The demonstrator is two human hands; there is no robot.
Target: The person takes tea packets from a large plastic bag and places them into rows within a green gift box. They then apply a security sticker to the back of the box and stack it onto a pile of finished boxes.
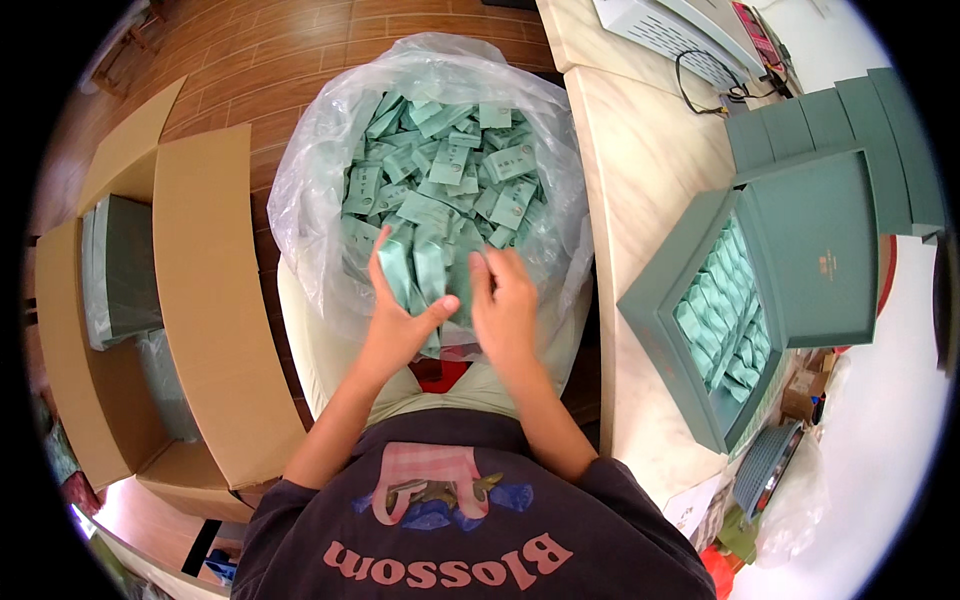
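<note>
Several small shiny green packets (pixel 430 265) stand side by side in my left hand (pixel 398 330), whose fingers and thumb are wrapped round them. Just to the right, my right hand (pixel 505 310) is curled with its thumb up against a green packet (pixel 464 270) at the edge of this bunch; its fingers are slightly blurred. Both hands are over the near side of a large clear plastic bag (pixel 305 195). A heap of loose green packets (pixel 450 160) fills the bag, which lies open before my lap.
On the marble-look counter (pixel 640 160) at right, an open green box (pixel 680 375) holds rows of packets. Stacked green boxes (pixel 840 125) and a white vented device (pixel 665 40) stand behind. At left, an open cardboard carton (pixel 215 300) contains plastic-wrapped green boxes (pixel 130 265).
</note>
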